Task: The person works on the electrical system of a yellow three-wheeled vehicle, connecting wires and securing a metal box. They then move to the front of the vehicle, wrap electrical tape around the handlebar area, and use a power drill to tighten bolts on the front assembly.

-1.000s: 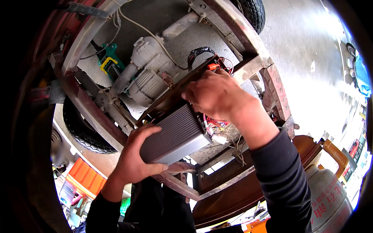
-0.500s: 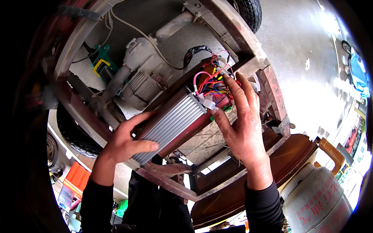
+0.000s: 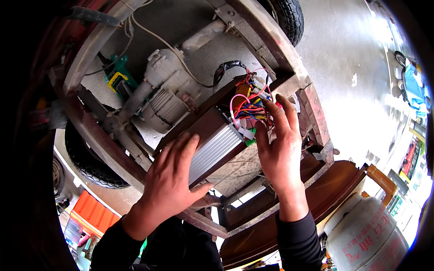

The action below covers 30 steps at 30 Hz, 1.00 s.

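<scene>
A silver finned metal box [image 3: 214,153] lies in a dark metal channel [image 3: 178,122] on the vehicle frame. My left hand [image 3: 172,176] rests over its lower-left part with fingers spread and partly curved, hiding that end. At the box's upper-right end is a bundle of coloured wires [image 3: 248,106] with white connectors [image 3: 248,133]. My right hand [image 3: 280,153] is just right of them, fingers apart and bent, fingertips at the wires; I cannot tell whether they press on them. Beyond the channel sits a grey motor and axle housing [image 3: 165,97].
The rusty frame [image 3: 312,113] surrounds the work, with tyres [image 3: 90,153] at left and top. A green and yellow tool [image 3: 122,83] lies on the concrete floor [image 3: 339,54]. A grey gas cylinder [image 3: 361,230] stands lower right, an orange crate [image 3: 92,207] lower left.
My right hand has drawn back from atop the wires to their right side, uncovering them. My left hand has shifted from gripping the box's side to lying over its top, fingers spread.
</scene>
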{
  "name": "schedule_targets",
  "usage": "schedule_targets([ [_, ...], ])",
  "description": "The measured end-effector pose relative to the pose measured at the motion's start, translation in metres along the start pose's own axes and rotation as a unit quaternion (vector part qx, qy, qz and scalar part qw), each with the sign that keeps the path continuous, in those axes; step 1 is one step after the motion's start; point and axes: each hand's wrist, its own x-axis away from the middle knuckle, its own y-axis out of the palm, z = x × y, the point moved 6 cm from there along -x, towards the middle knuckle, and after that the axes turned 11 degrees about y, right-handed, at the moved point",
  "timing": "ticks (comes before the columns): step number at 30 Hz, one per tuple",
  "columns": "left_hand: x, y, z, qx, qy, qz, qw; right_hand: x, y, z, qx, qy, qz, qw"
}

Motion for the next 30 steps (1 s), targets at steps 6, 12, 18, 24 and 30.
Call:
schedule_targets([
  [6,-0.015,0.004,-0.011,-0.018,0.035,0.057,0.998,-0.010,-0.005,0.002,-0.076,0.089,0.018,0.993],
  [12,0.002,0.019,-0.029,-0.032,-0.021,0.059,0.998,0.006,0.010,-0.009,-0.072,0.087,-0.065,0.991],
  [18,-0.009,0.022,-0.029,-0.073,-0.097,0.014,0.992,0.010,0.037,-0.027,0.068,0.057,-0.044,0.995],
  [24,-0.021,0.026,-0.027,-0.128,-0.095,0.021,0.987,0.013,0.068,-0.035,0.163,0.042,-0.026,0.985],
  [30,-0.013,0.033,-0.036,-0.138,-0.087,0.023,0.986,0.007,0.017,-0.001,-0.136,0.170,-0.076,0.973],
])
